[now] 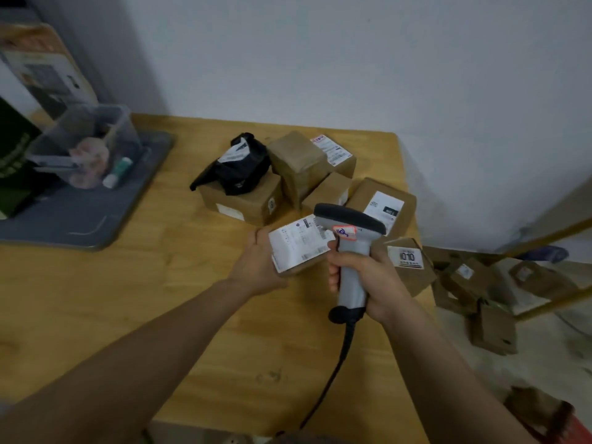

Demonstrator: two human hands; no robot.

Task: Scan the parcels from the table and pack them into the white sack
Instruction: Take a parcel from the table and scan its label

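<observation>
The left hand [256, 267] cups a small labelled parcel [298, 248] just above the tabletop [160, 299] — label up. Beside it, the grey scanner [349, 219] points at the label, its handle gripped by the right hand [374, 277] — other parcels [298, 165] are piled behind.

Left hand [256, 264] holds labelled parcel [296, 248]; right hand [368, 277] grips grey scanner [347, 238] just beside its label, above wooden table [128, 299].

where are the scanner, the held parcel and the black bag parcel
scanner [350, 267], head view, on its grey handle
held parcel [296, 245], head view, on its white label
black bag parcel [243, 169], head view, on the black plastic wrap
</observation>
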